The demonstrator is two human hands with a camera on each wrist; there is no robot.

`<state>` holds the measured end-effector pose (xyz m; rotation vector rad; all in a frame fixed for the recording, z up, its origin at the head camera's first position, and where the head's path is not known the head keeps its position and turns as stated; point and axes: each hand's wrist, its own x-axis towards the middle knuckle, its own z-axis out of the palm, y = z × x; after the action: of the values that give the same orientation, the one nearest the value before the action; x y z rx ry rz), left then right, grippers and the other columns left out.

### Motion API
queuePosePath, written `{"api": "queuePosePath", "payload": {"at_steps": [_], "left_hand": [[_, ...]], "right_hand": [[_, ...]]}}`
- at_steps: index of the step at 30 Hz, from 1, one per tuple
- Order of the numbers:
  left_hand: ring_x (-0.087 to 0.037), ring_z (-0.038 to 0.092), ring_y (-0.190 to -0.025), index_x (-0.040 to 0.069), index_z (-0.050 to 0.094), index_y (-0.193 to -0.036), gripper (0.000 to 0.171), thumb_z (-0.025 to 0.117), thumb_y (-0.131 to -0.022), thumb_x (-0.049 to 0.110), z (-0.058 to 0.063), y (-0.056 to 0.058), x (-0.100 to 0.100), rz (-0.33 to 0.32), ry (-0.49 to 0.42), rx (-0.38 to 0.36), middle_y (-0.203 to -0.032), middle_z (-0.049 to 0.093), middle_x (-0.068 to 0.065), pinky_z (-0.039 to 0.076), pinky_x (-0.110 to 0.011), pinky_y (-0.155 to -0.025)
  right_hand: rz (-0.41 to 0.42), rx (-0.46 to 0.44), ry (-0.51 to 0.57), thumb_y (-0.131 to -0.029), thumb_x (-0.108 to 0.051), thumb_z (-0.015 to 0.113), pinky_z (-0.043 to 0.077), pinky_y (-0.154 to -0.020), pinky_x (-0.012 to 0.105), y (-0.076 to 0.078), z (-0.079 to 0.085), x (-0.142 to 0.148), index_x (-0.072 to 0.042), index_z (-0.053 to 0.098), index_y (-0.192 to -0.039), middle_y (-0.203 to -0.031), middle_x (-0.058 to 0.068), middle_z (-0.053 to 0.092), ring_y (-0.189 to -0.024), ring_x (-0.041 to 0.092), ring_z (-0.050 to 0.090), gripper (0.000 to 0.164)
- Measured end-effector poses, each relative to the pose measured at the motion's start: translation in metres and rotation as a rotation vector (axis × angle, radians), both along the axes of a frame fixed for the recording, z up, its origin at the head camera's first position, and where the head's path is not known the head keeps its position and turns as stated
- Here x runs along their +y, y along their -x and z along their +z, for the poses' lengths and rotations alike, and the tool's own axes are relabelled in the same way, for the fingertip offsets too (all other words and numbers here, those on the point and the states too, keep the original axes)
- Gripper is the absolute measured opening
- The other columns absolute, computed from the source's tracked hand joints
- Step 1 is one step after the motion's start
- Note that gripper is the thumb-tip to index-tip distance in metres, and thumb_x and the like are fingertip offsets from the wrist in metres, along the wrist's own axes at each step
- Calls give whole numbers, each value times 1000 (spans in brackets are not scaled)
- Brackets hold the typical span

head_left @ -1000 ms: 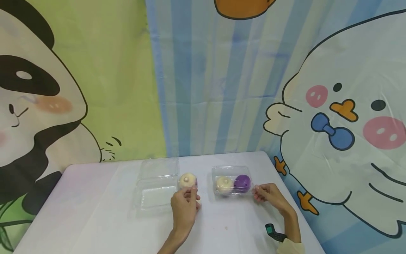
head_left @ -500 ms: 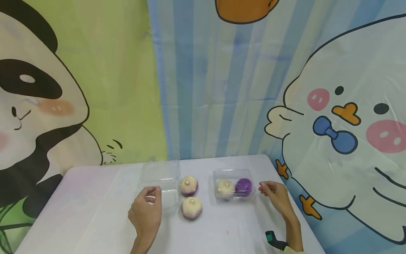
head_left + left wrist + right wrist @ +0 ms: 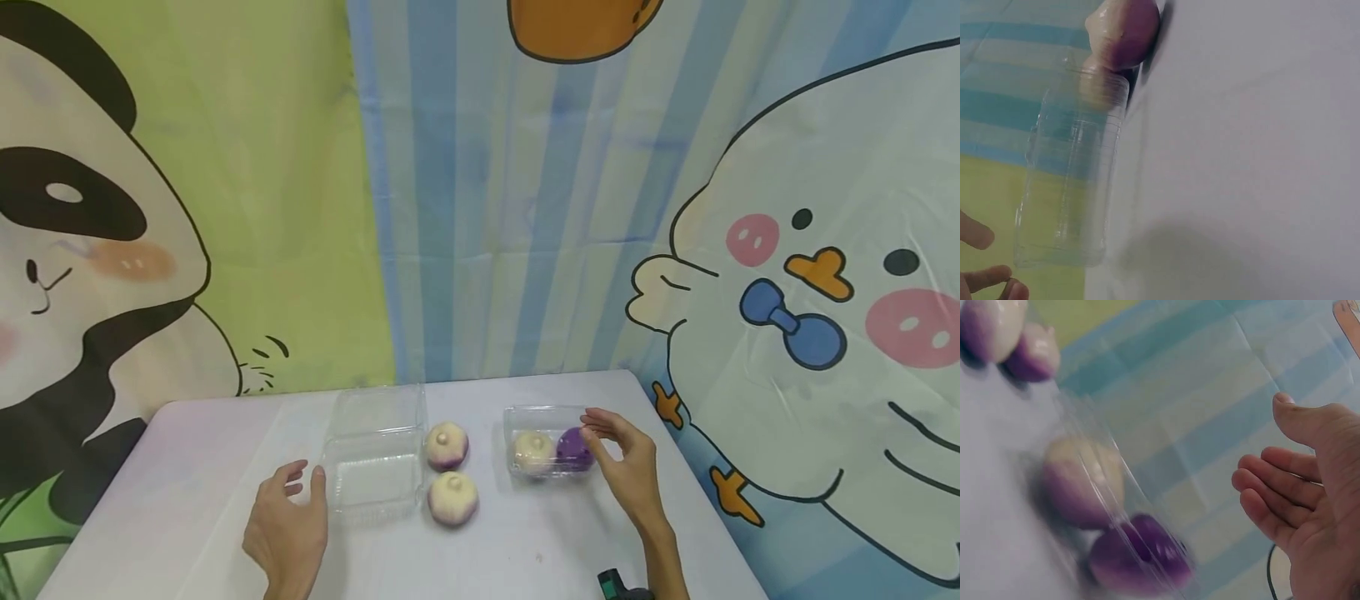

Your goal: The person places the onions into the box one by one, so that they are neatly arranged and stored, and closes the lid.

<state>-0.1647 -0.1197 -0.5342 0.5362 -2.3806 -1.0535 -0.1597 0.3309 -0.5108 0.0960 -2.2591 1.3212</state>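
My left hand (image 3: pixel 288 525) hovers beside the left edge of an open clear plastic box (image 3: pixel 378 475), fingers loosely bent and holding nothing. Two cream-and-purple turnips (image 3: pixel 453 498) lie one behind the other, just right of that box. My right hand (image 3: pixel 628 467) overlaps the right end of a second clear plastic box (image 3: pixel 525 417) in the head view, thumb and fingers spread apart. Inside this box sit a pale turnip (image 3: pixel 1082 481) and a purple-side-up turnip (image 3: pixel 1141 556). From the right wrist, the hand appears apart from the box, its palm empty.
The open box's lid (image 3: pixel 378 410) is folded back toward the rear edge of the white table (image 3: pixel 225 433). Behind hangs a cartoon-printed curtain (image 3: pixel 480 208). A dark wrist device (image 3: pixel 618 586) shows at the right forearm.
My left hand moved left, away from the turnips and past the open box, uncovering the front turnip. My right hand moved left from beside the filled box to over its right end.
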Motion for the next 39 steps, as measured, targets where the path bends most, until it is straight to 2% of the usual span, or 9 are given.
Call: {"api": "queuePosePath", "payload": {"at_steps": [5,9,13,18,25,29,32,35,39], "left_hand": [[-49,74,-100,1,74,-126,33,68,-105,26,-7,-4,-8,-26,-16,7,-123,77,-27,52,-49,-70],[-49,74,-102,0,72,-129,35,66,-106,26,-11,-6,-11,-53,-39,-28,-124,76,-28,53,-53,-74],[-48,75,-103,1,73,-128,33,65,-106,25,-15,-6,-11,-31,-52,-50,-123,78,-26,50,-55,-78],[-48,78,-97,1,76,-121,30,66,-106,25,-16,-5,-11,-30,-63,-32,-116,80,-25,49,-53,-75],[-48,78,-100,1,76,-121,29,66,-106,24,-19,-1,-11,-36,-114,-91,-117,80,-26,46,-58,-80],[-49,79,-99,0,77,-119,30,66,-106,24,-21,0,-12,-42,-130,-119,-115,80,-28,49,-61,-84],[-49,80,-95,-3,77,-116,30,66,-106,23,-22,0,-12,-48,-134,-131,-111,80,-29,53,-59,-81],[-48,80,-90,-4,77,-114,29,67,-105,21,-22,-1,-11,-47,-150,-137,-107,80,-30,53,-56,-79],[-47,79,-87,-6,76,-112,28,67,-105,20,-24,-1,-10,-33,-176,-150,-104,80,-30,53,-59,-84]], "right_hand": [[90,12,39,-99,-10,81,47,-114,6,3,-1,-25,-6,74,-133,-125,14,81,-109,9,77,35],[112,22,57,-98,-10,83,58,-107,15,5,-6,-44,-7,76,-131,-124,12,81,-109,22,80,34],[154,51,48,-96,-11,84,65,-100,27,7,-11,-61,-5,75,-131,-125,12,81,-111,30,79,36],[197,61,38,-94,-13,87,65,-100,30,7,-17,-80,-6,74,-132,-125,13,81,-111,30,78,41],[224,24,44,-91,-18,89,63,-104,30,3,-27,-100,-8,73,-134,-128,13,80,-113,33,77,47],[237,19,63,-90,-22,91,64,-104,30,3,-33,-110,-11,73,-135,-129,11,79,-116,30,77,50],[248,41,50,-89,-22,91,64,-103,30,3,-37,-118,-10,73,-135,-129,10,80,-116,26,77,51],[259,68,33,-89,-22,91,65,-101,30,3,-42,-125,-7,73,-135,-128,11,80,-115,26,78,51],[255,65,40,-88,-23,92,65,-102,31,1,-46,-131,-7,73,-135,-129,11,80,-116,28,78,53]]}}
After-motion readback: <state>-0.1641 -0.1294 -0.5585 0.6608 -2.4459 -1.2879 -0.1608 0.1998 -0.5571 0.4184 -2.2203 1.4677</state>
